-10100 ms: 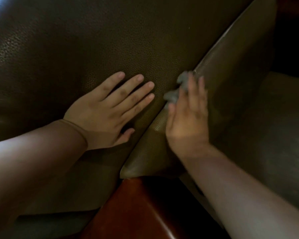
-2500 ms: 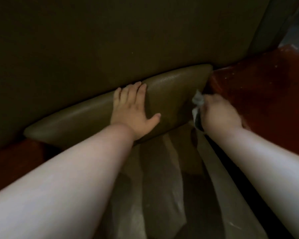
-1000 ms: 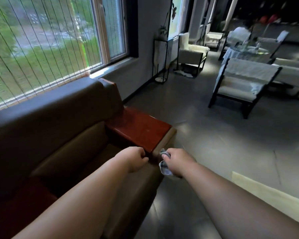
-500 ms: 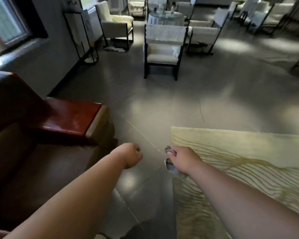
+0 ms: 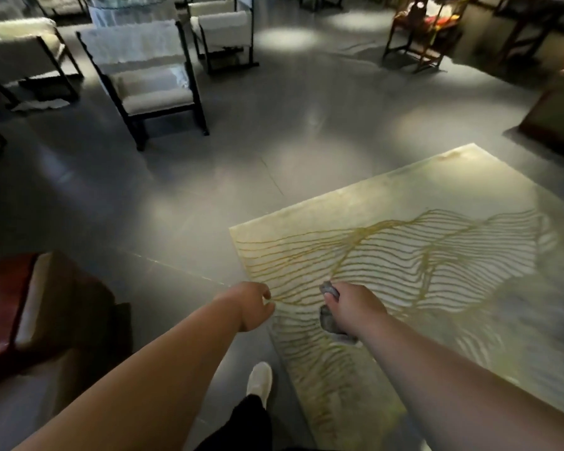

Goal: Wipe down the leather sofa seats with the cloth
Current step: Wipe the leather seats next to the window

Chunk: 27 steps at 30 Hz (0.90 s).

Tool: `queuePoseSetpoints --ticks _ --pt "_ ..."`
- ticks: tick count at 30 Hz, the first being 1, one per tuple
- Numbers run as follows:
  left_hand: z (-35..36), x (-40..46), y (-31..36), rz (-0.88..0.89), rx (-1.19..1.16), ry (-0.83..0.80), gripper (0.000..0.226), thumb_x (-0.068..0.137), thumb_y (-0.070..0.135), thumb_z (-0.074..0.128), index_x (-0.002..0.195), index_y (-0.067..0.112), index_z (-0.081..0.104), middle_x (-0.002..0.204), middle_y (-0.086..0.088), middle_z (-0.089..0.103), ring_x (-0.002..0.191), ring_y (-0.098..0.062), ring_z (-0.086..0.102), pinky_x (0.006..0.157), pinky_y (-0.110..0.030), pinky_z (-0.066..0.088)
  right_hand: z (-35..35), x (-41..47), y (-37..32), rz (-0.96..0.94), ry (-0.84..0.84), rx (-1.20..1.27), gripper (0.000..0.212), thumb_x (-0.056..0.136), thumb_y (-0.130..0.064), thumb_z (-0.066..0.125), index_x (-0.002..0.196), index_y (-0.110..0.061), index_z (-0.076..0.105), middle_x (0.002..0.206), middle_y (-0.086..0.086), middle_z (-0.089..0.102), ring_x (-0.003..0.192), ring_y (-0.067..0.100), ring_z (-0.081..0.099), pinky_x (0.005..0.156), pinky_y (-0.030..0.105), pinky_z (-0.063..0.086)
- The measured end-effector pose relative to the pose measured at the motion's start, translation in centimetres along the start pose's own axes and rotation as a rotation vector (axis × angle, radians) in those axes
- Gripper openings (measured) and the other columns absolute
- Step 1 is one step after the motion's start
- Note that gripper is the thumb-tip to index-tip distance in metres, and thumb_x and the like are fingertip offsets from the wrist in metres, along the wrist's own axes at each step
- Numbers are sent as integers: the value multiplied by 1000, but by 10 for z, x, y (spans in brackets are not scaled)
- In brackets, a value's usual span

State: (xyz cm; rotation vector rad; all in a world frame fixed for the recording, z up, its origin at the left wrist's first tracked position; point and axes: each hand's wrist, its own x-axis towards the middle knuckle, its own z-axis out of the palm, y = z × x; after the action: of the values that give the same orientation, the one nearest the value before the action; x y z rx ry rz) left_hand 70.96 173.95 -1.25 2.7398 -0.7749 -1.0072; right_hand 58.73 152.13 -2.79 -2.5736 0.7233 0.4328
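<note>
I am holding both bare forearms out ahead of me, reaching up from the bottom edge toward the middle of the view. My right hand (image 5: 355, 309) is curling its fingers round the cloth (image 5: 329, 315), a small crumpled grey wad; one tuft is poking out above my thumb and a larger fold is hanging below my palm, so this grip is clamping the cloth tightly. My left hand (image 5: 253, 304) is sitting at about nine o'clock from the right one, just beside it but not touching, knuckles up, fingers curling under into a loose fist with nothing in them that I can see.

The cloth is hanging in the air over the near corner of a rug (image 5: 437, 255), a pale cream sheet with thin wavy golden lines running across it. The rug is lying on a smooth grey floor (image 5: 183, 196) that is shining with soft patches of light. At eight o'clock the sofa (image 5: 56, 307) is showing only its end: glossy red-brown armrest and dull brown side. At six o'clock my light shoe (image 5: 259, 380) is standing on the floor below a dark trouser leg. At eleven o'clock a dark-framed chair (image 5: 150, 79) with pale cushions is standing well apart. No writing is showing that I can read.
</note>
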Motion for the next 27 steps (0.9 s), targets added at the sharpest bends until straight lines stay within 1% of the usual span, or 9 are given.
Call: queuePoseSetpoints --ticks 2,4,9,12,15,18,21,23,27 --pt "-8 28 16 52 17 -35 47 99 56 54 136 28 63 139 0 65 125 -25 61 107 -38 49 -7 13 21 78 -27 35 37 108 -50 41 115 -22 64 103 4 66 94 26 63 74 37 51" --pt "-24 58 32 98 49 -52 48 99 58 54 137 30 62 141 1 63 127 -25 59 110 -39 48 -16 26 37 148 -32 88 36 109 -50 39 111 -22 62 97 3 64 84 24 62 67 36 50" --pt "-74 133 75 247 185 -58 51 101 59 52 142 30 60 143 0 62 128 -24 59 111 -38 48 -47 56 60 287 16 125 36 111 -50 37 115 -22 60 94 0 60 80 20 60 69 39 53" --pt "-96 169 107 323 263 -86 49 104 58 49 144 29 58 145 0 61 133 -24 56 114 -41 45 -68 66 73 360 64 129 39 111 -49 38 129 -21 58 101 1 61 82 20 59 71 38 49" --pt "-108 200 145 402 311 -111 49 106 55 47 145 27 58 149 -3 58 138 -25 52 117 -41 41 -81 60 98 426 93 190 45 112 -50 37 138 -20 57 120 7 65 96 28 62 85 46 54" --pt "-104 218 193 466 308 -136 48 107 53 47 145 25 58 150 -5 57 138 -26 52 118 -40 40 -87 48 135 508 144 235 44 111 -52 37 136 -22 57 126 8 64 97 29 59 87 44 51" --pt "-90 227 244 536 342 -182 44 107 48 49 140 23 61 146 -5 58 135 -26 53 116 -39 41 -88 35 177 615 174 235 38 110 -52 38 120 -23 58 117 9 65 84 25 51 80 37 44" --pt "-77 230 280 575 391 -209 42 107 46 50 139 22 62 144 -5 59 132 -25 55 114 -38 43 -89 22 205 689 186 259 34 110 -53 38 111 -24 56 113 8 65 82 25 50 78 36 44" --pt "-42 229 363 677 540 -211 46 108 48 48 143 20 59 148 -6 57 136 -26 53 115 -37 42 -87 -10 271 784 184 306 41 110 -54 36 119 -21 58 115 7 64 91 27 56 83 39 47"
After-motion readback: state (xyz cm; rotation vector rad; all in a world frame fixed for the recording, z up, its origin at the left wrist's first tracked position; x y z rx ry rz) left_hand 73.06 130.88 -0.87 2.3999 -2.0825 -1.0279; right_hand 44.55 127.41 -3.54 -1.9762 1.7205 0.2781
